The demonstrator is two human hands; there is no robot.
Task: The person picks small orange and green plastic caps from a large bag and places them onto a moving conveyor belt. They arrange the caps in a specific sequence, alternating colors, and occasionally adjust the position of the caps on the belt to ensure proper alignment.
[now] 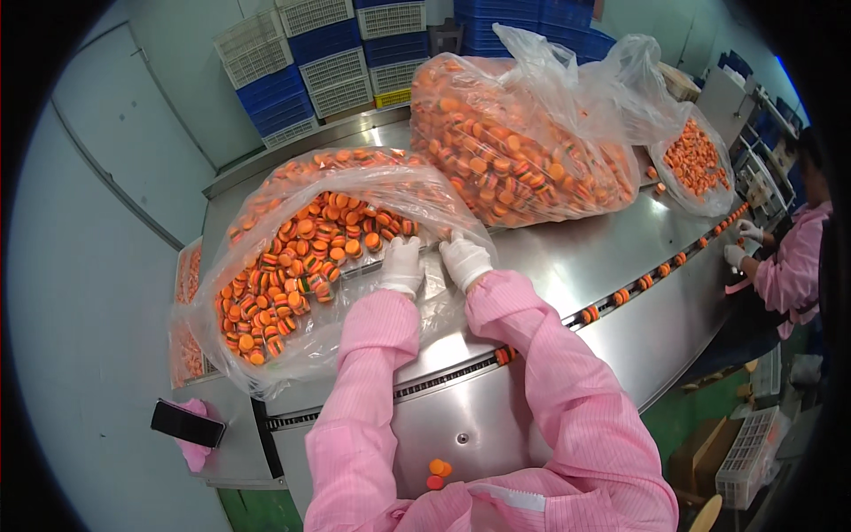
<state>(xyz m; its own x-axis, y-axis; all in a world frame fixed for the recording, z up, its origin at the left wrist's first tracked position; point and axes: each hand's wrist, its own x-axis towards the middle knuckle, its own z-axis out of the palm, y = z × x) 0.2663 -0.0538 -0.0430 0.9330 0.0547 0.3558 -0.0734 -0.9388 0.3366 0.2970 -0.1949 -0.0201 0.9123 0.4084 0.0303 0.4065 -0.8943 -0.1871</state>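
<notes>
A large clear plastic bag point(355, 182) lies open on the steel table, partly filled with orange striped burger-shaped candies point(292, 257). My left hand point(402, 266), in a white glove, is at the bag's right part, its fingers curled on the plastic beside the candies. Close to its right, my right hand point(464, 260), also gloved, pinches the bag's film. Crumpled plastic hangs between the two hands. The fingertips are partly hidden.
A fuller bag of candies point(505, 151) stands behind, a smaller bag point(698, 164) farther right. A narrow conveyor point(612, 303) carries candies toward a co-worker in pink point(802, 257). Loose candies point(438, 470) lie near me. A phone point(187, 424) rests left; crates point(328, 62) are stacked behind.
</notes>
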